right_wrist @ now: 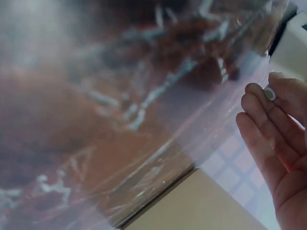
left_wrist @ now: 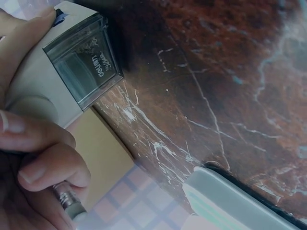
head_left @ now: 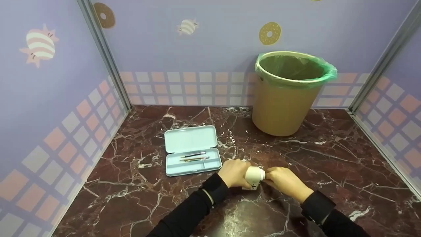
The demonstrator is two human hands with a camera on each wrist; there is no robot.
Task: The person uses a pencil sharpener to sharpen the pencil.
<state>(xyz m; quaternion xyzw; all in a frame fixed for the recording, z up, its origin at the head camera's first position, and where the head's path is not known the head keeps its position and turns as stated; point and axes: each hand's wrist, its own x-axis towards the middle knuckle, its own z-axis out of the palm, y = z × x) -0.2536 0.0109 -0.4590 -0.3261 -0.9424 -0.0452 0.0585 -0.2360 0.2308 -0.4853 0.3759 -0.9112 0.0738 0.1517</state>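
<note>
The pencil sharpener (head_left: pixel 254 176) rests on the tabletop (head_left: pixel 329 164), left hand (head_left: pixel 233 172) wrapped around its body, right hand (head_left: pixel 284 180) pinching the crank end. Light, rigid, smooth plastic; grip the body.

Yellow bin (head_left: pixel 281 108), green liner (head_left: pixel 296 70), veined maroon table (head_left: pixel 329 164).

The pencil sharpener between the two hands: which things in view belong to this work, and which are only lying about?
In use:
- pencil sharpener, in the left hand
- right hand at its end
- pencil under the left fingers

Lying about:
- open pencil case with two pens
- lined waste bin
</note>
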